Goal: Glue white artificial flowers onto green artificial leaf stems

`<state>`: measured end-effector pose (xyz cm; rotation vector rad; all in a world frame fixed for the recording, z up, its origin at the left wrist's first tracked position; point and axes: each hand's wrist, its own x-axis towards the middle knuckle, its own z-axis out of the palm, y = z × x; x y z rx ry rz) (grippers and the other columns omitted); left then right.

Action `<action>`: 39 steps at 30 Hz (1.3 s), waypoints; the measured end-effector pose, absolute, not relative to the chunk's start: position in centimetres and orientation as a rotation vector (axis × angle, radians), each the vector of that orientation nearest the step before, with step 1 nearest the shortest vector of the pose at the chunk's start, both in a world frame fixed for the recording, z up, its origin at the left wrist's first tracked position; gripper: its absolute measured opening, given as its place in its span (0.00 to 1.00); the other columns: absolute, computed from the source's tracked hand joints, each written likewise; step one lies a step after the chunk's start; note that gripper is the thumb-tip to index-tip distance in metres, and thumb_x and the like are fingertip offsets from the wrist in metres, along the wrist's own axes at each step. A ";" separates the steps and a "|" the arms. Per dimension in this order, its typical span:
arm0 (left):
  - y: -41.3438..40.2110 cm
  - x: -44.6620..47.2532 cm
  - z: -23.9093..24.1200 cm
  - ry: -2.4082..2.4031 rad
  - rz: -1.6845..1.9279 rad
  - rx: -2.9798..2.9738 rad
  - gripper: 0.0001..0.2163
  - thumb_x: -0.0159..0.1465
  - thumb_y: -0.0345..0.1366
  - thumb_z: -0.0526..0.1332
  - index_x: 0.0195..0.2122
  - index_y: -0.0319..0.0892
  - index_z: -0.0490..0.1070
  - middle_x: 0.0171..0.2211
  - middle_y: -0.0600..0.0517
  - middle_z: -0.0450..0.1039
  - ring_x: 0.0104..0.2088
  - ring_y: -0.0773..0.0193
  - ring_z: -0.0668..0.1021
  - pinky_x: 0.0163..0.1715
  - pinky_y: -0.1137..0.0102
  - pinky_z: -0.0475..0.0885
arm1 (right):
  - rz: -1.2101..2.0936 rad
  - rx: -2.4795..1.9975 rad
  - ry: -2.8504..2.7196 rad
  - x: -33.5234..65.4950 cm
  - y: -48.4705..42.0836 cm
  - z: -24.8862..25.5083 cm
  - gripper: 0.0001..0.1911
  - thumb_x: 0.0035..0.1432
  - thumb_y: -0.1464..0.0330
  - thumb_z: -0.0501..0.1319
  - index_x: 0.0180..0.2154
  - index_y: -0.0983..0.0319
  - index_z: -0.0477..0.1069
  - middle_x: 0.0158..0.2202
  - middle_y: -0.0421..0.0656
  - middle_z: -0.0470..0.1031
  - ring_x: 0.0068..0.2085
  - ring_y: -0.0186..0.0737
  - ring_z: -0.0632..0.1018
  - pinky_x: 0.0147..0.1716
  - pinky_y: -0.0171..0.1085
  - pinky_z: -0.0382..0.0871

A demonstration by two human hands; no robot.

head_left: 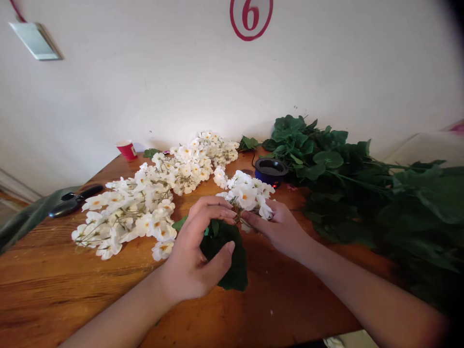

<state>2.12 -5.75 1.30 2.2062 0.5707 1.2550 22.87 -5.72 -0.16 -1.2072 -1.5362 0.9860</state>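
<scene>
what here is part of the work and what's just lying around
In the work:
left hand
right hand
white flower sprig
green leaves
white flower pile
leafy green stems

Lying about:
black-handled cutters
red paper cup
blue round dish

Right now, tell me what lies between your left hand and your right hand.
The head view shows a small bunch of white flowers and dark green leaves between the left hand and the right hand.

Table layout on my feed

Flower sprays [145, 208] lie left on the wooden table [72, 290], shears [74, 202] beyond them, a paper cup [126, 150] behind; a round dish [271, 171] sits beside leafy stems [337, 164]; centre front, the left hand [195, 256] holds a leaf bunch [226, 256], the right hand [279, 229] a flower bunch [246, 193].
</scene>
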 end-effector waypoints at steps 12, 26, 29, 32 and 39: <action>-5.7 2.0 0.8 0.544 1.154 2.069 0.23 0.58 0.25 0.61 0.54 0.45 0.63 0.54 0.43 0.59 0.50 0.54 0.72 0.49 0.57 0.73 | 1.001 -1.144 -1.540 22.9 -5.9 -0.3 0.13 0.59 0.58 0.64 0.39 0.60 0.73 0.37 0.43 0.79 0.36 0.40 0.77 0.34 0.36 0.67; -5.5 1.9 0.6 0.531 1.149 1.944 0.19 0.63 0.31 0.61 0.55 0.46 0.64 0.55 0.44 0.57 0.47 0.56 0.73 0.50 0.57 0.73 | 1.025 -1.143 -1.523 22.9 -5.5 -0.6 0.15 0.58 0.57 0.65 0.39 0.61 0.74 0.37 0.43 0.79 0.35 0.39 0.76 0.33 0.36 0.68; -5.7 1.8 0.6 0.512 1.188 1.890 0.19 0.63 0.31 0.61 0.55 0.47 0.64 0.55 0.45 0.57 0.47 0.57 0.74 0.49 0.58 0.72 | 1.028 -1.146 -1.522 22.9 -5.5 -0.7 0.15 0.58 0.56 0.65 0.38 0.61 0.74 0.34 0.42 0.78 0.33 0.38 0.75 0.31 0.35 0.67; -5.8 1.7 0.5 0.498 1.225 1.852 0.18 0.63 0.30 0.61 0.54 0.47 0.64 0.55 0.45 0.58 0.46 0.57 0.75 0.50 0.57 0.72 | 1.018 -1.151 -1.526 23.0 -5.6 -0.8 0.15 0.58 0.56 0.65 0.36 0.61 0.73 0.32 0.41 0.76 0.30 0.36 0.73 0.29 0.34 0.66; -5.7 1.8 0.6 0.512 1.295 1.864 0.18 0.62 0.29 0.61 0.53 0.46 0.66 0.54 0.45 0.59 0.50 0.55 0.73 0.51 0.56 0.72 | 0.997 -1.198 -1.533 23.0 -5.8 -0.5 0.16 0.58 0.55 0.64 0.35 0.61 0.73 0.26 0.39 0.73 0.25 0.32 0.69 0.25 0.33 0.62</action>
